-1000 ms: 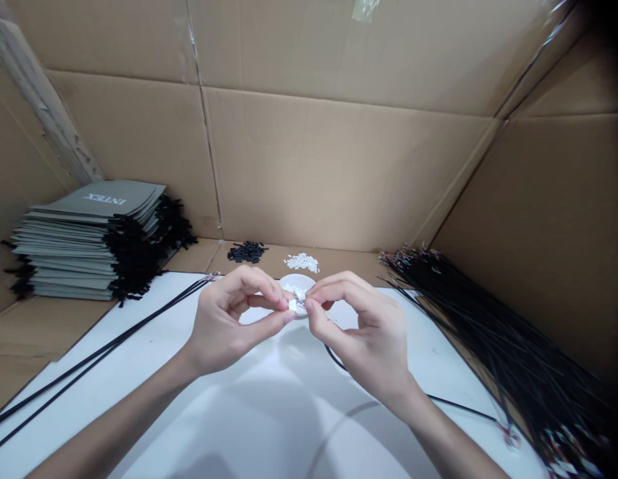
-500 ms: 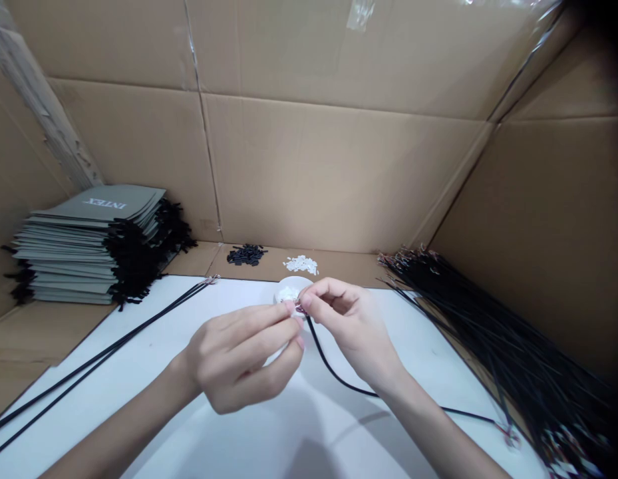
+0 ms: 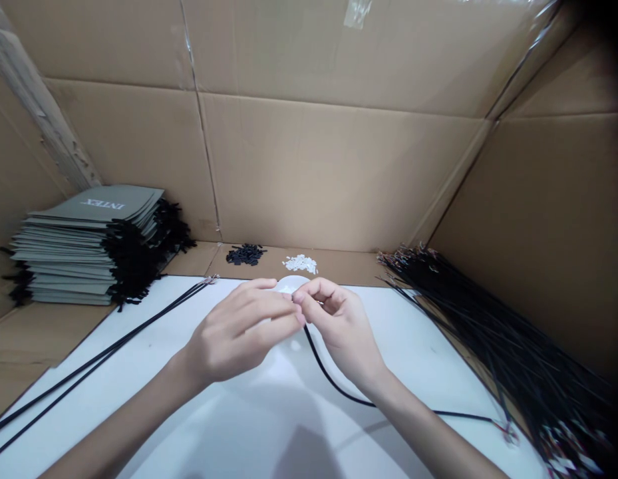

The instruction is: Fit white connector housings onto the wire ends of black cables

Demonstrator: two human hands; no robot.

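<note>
At the middle of the white table, my right hand pinches a black cable close to its end between thumb and index finger. From there the cable curves down and passes under my right forearm to a bared end at the right. My left hand meets it from the left, fingertips together at the cable's end and the index finger raised. Its thumb is hidden, and so are the thin wires between the hands. Just behind the fingers a white dish is partly covered.
Small black tubes and small white pieces lie in piles on the cardboard. At the left is a stack of grey INTEX sheets with black ties. Two black cables lie left; a large cable bundle lies right.
My left hand has turned and risen slightly, its fingers straighter and its index finger lifted. My right hand has shifted slightly left. The wires between them are now covered.
</note>
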